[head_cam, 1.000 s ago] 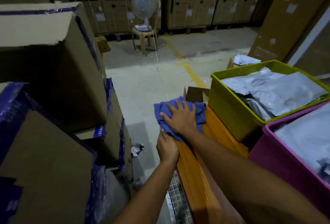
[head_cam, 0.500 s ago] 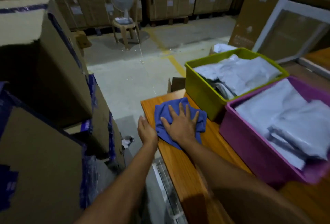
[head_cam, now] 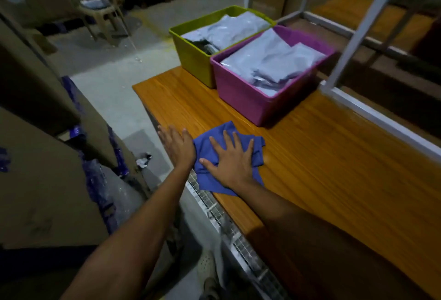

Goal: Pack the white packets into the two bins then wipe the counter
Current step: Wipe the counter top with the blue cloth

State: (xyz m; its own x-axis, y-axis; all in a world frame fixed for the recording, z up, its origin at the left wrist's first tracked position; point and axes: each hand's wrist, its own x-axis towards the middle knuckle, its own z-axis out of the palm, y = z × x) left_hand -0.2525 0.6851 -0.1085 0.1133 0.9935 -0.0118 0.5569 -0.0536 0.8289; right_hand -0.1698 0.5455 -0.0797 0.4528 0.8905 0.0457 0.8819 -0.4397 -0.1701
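Observation:
A blue cloth (head_cam: pixel 256 145) lies crumpled on the orange wooden counter (head_cam: pixel 334 170) near its left edge. My right hand (head_cam: pixel 230 160) presses flat on the cloth, fingers spread. My left hand (head_cam: pixel 177 145) rests flat on the counter's left edge, touching the cloth's side and holding nothing. At the far end stand a green bin (head_cam: pixel 191 58) and a pink bin (head_cam: pixel 241 99), side by side. Both hold white packets: the green bin's packets (head_cam: pixel 229 29), the pink bin's packets (head_cam: pixel 269 60).
Tall cardboard boxes (head_cam: pixel 40 175) with blue tape stand close on the left, across a narrow strip of floor. A white metal frame (head_cam: pixel 358 34) rises along the counter's right side. A plastic chair (head_cam: pixel 100 17) stands on the concrete floor beyond. A wire grille (head_cam: pixel 229 225) runs under the counter's edge.
My right hand has drawn the cloth along the counter, away from the bins and toward me. My left hand slid back along the edge with it. The view has turned right.

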